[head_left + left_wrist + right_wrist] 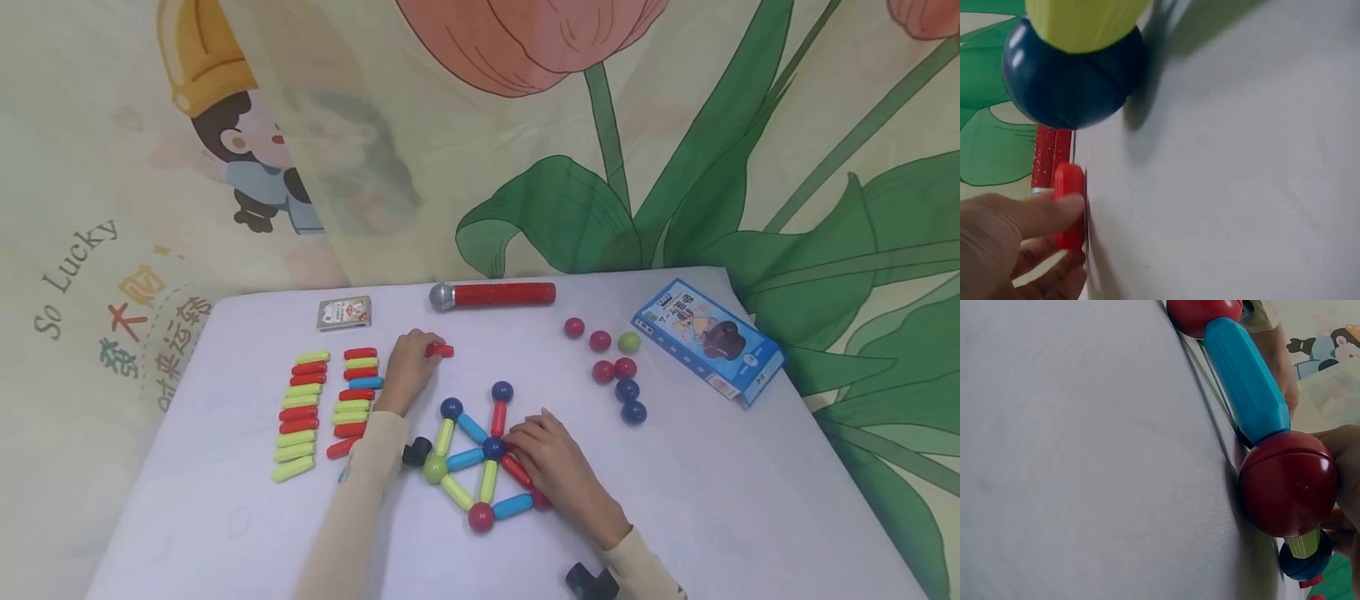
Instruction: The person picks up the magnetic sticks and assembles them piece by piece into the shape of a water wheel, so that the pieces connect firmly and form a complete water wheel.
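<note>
My left hand pinches a short red magnetic rod between thumb and fingers, near the back of the table. Below it in the head view lies a flat magnetic ball-and-rod frame, with spokes around a dark blue centre ball. My right hand holds the frame's right side, its fingers curled over a red spoke rod beside that ball. In the right wrist view the thumb lies against a dark red ball joined to a blue rod. That ball hides part of the fingers.
Two columns of loose red, yellow-green and blue rods lie left. Several loose balls sit right, beside a blue box. A red microphone-shaped stick and a small card box lie at the back edge.
</note>
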### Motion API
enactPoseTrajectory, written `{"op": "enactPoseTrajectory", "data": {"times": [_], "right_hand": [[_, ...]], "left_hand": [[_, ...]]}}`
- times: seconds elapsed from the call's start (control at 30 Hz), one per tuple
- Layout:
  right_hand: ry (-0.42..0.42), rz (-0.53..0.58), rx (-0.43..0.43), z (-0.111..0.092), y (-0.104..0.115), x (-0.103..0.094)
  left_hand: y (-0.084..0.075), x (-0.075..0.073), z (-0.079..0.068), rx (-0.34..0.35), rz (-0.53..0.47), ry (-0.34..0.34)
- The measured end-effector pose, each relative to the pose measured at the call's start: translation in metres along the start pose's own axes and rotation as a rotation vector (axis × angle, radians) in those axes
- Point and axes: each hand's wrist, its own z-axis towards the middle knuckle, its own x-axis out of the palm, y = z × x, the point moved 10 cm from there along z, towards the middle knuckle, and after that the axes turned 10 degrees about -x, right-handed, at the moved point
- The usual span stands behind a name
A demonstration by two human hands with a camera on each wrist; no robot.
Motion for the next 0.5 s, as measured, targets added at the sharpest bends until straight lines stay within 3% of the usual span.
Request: {"op": "enactPoseTrajectory", "data": {"times": [0.3,0.5], "right_hand": [[-0.004,0.000,0.004,0.000,-0.002,0.000],[-0.010,0.027,0.010,0.000,-0.003,0.000]], "left_hand": [[0.003,-0.003,-0.036,0.042,-0.222,0.083],[-0.016,-0.004,-0.059,0.076,-0.280,0.153]]}}
